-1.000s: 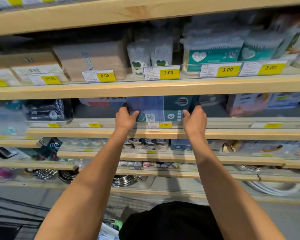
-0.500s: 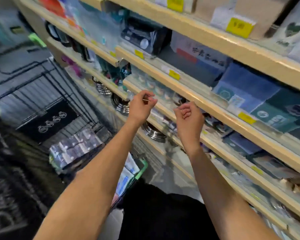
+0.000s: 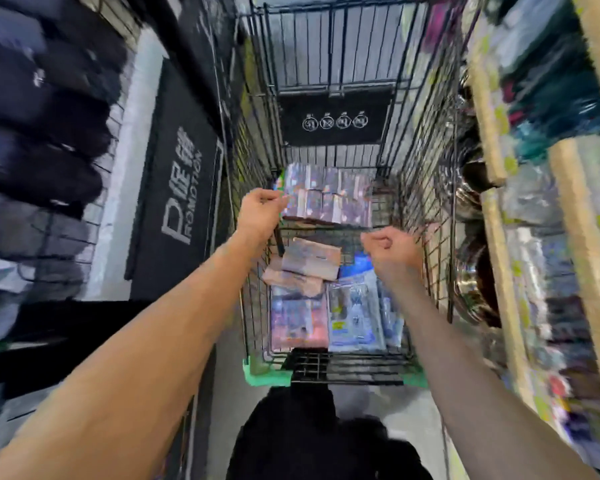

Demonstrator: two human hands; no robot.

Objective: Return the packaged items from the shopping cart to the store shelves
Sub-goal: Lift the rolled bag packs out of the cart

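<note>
While both arms reach out over the shopping cart (image 3: pixel 426 140), the left hand (image 3: pixel 260 212) and the right hand (image 3: pixel 392 252) are loosely curled and hold nothing. Packaged items lie in the basket below: shiny foil multipack (image 3: pixel 329 197) at the far end, two tan packs (image 3: pixel 309 265) mid-basket, pink pack (image 3: pixel 297 322) and clear blue-edged packs (image 3: pixel 355 317) nearest the green-cornered handle end. Wooden store shelves (image 3: pixel 499 271) run along the right, blurred. Black promo sign (image 3: pixel 179 188) stands to the left.

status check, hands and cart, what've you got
Both hands empty, left hand and right hand loosely curled above the cart. Packaged items not yet picked up. Nothing in the way.
</note>
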